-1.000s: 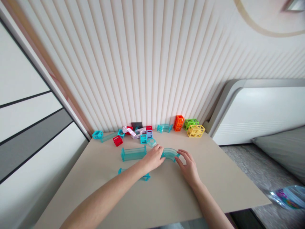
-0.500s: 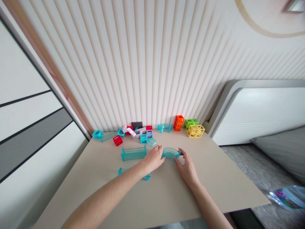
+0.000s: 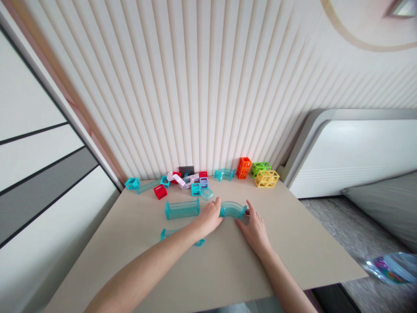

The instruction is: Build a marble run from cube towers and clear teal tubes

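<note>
A curved, see-through teal track piece [image 3: 233, 209] lies on the table between my hands. My left hand [image 3: 210, 216] is closed on its left end, the fingertips partly hidden behind the hand. At the other end, my right hand [image 3: 256, 227] has its thumb and forefinger apart, close around the tip of the curve; whether they touch it is hard to see. Left of my left hand lies a straight teal track piece [image 3: 182, 209]. A further teal piece [image 3: 167, 233] is partly covered by my left forearm.
Along the wall on the table [image 3: 140, 269] stand an orange block frame [image 3: 243, 168], a green one [image 3: 260, 167] and a yellow one [image 3: 266, 178]. Another curved teal piece [image 3: 224, 174], a red block [image 3: 160, 191] and several small coloured pieces lie further left.
My right hand's thumb and forefinger have spread and loosened from the curved piece's right end. The left hand stays at its left end.
</note>
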`<action>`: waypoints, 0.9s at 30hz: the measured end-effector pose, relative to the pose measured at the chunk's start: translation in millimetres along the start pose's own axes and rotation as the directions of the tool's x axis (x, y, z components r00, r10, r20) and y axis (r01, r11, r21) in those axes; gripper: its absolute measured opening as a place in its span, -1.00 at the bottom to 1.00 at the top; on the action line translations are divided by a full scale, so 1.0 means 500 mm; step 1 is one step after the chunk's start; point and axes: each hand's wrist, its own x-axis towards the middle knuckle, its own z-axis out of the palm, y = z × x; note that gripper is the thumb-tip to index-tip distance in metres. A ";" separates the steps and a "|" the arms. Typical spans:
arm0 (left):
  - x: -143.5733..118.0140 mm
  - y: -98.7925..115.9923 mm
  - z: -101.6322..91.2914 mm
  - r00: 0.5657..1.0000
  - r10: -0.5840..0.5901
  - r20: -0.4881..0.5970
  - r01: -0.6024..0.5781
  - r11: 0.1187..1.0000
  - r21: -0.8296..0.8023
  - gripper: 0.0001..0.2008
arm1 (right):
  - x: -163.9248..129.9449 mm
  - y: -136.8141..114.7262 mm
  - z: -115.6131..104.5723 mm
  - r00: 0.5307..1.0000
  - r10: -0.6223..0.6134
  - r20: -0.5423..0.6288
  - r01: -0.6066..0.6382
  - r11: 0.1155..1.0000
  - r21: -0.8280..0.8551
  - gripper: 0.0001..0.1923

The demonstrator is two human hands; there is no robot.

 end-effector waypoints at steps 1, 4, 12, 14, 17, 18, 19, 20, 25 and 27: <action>0.002 0.000 0.000 1.000 -0.005 -0.001 0.005 1.000 -0.001 -0.35 | 0.001 0.000 0.000 1.000 0.003 0.001 -0.003 1.000 -0.006 -0.22; 0.008 0.001 0.000 1.000 -0.025 -0.009 0.025 1.000 -0.007 -0.36 | 0.009 0.002 0.002 1.000 0.002 0.003 -0.002 1.000 -0.010 -0.22; 0.047 0.012 -0.003 0.986 -0.154 -0.064 0.151 0.987 -0.045 -0.45 | 0.067 0.006 0.012 1.000 -0.003 -0.026 0.003 1.000 -0.019 -0.23; 0.059 0.014 -0.001 0.981 -0.179 -0.080 0.175 0.983 -0.057 -0.46 | 0.082 0.008 0.012 1.000 -0.010 -0.029 0.009 1.000 -0.025 -0.22; 0.077 0.015 0.001 0.972 -0.216 -0.095 0.210 0.975 -0.067 -0.49 | 0.103 0.011 0.012 1.000 -0.020 -0.023 0.019 1.000 -0.012 -0.21; 0.082 0.015 0.001 0.969 -0.227 -0.098 0.221 0.973 -0.069 -0.48 | 0.110 0.012 0.013 1.000 -0.021 -0.018 0.021 1.000 -0.008 -0.21; 0.087 0.015 0.000 0.966 -0.236 -0.101 0.230 0.971 -0.069 -0.47 | 0.116 0.013 0.014 1.000 -0.021 -0.012 0.021 1.000 -0.006 -0.21; 0.092 0.015 -0.001 0.964 -0.244 -0.104 0.237 0.969 -0.068 -0.44 | 0.122 0.013 0.015 1.000 -0.019 -0.008 0.019 1.000 -0.005 -0.21; 0.105 0.018 -0.009 0.963 -0.244 -0.115 0.239 0.969 -0.058 -0.22 | 0.149 0.015 0.025 1.000 -0.010 -0.011 0.010 1.000 -0.003 -0.23; 0.097 0.021 -0.015 0.969 -0.215 -0.121 0.210 0.976 -0.055 -0.22 | 0.159 0.017 0.029 1.000 -0.011 -0.016 0.011 1.000 0.001 -0.22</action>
